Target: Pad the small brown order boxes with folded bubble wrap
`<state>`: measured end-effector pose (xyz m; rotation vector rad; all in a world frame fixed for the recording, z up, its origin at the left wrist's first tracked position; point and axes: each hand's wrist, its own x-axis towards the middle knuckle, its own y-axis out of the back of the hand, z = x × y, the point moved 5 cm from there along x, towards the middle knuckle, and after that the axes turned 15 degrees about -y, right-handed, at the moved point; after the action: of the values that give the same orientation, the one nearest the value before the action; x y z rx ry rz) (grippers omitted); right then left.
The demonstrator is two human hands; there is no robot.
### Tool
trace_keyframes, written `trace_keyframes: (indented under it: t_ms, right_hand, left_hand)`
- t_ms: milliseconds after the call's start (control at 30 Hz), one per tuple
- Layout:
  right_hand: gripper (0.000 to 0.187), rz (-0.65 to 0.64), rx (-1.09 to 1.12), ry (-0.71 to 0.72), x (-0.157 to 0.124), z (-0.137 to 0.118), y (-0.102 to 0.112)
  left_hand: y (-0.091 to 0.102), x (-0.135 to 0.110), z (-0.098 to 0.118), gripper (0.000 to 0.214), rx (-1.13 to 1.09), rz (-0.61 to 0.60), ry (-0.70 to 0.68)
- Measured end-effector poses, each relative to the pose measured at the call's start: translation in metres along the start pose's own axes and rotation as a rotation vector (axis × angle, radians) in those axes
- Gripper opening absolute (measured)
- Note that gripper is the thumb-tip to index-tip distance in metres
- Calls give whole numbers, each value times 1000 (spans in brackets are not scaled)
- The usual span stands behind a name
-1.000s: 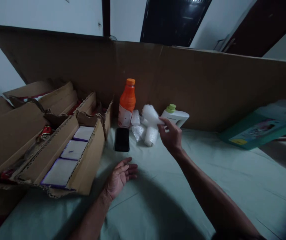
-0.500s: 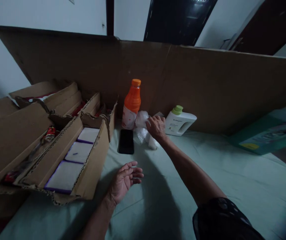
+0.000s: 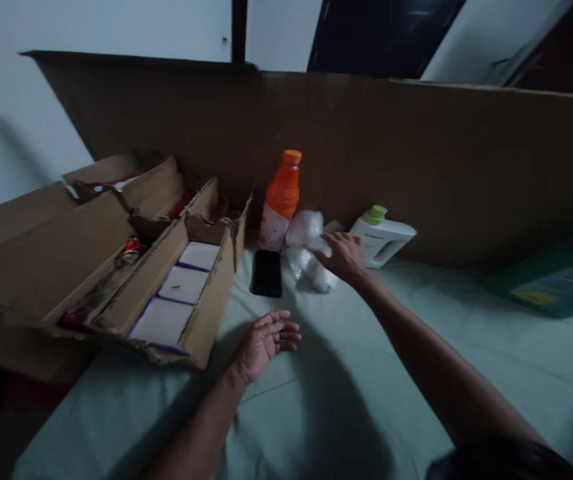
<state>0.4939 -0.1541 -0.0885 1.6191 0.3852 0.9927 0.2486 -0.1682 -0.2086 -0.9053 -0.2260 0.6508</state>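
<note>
My right hand [image 3: 343, 257] reaches over the crumpled clear bubble wrap [image 3: 304, 230], thumb and fingers apart with nothing gripped between them. Whether its fingertips touch the wrap I cannot tell. Palm turned inward, my left hand [image 3: 269, 343] hovers above the green cloth [image 3: 271, 413], fingers spread and holding nothing. Between the left hand and an orange bottle [image 3: 283, 190] lies a black phone [image 3: 267, 273]. Just behind my right hand stands a white jug-shaped bottle with a green cap [image 3: 389, 240], partly covered by the fingers.
On the left, a divided cardboard box [image 3: 216, 307] holds white blocks with purple edges [image 3: 181, 283] and red wrapped items [image 3: 130, 250]. A tall cardboard panel [image 3: 416, 147] runs along the back. A large green container [image 3: 551, 280] is at the far right.
My right hand has loosened its fingers from the bubble wrap and opened. The left hand keeps its open pose. The whole view has shifted, so things appear further right.
</note>
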Motion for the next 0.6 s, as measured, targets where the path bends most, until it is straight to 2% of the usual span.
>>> trace_keyframes:
  t_ms: [100,200,367,500,600]
  right_hand:
    - [38,49,108,13,-44,28,9]
    - [29,-29,199,17,-103,46,8]
    - [24,-185,336,84,-194,41,21]
    - [23,-264,395,132,-233,38,37]
    - [23,-308,422,163,-246,42,43]
  left_hand:
    - [0,3,2,41,9,-18,-4]
    - [0,0,7,41,74,-16,-30]
    - [-7,-7,15,38,206,-19,-37]
    - [-13,-16,17,31,409,28,-99]
    - [-21,-45,29,29,609,114,-226]
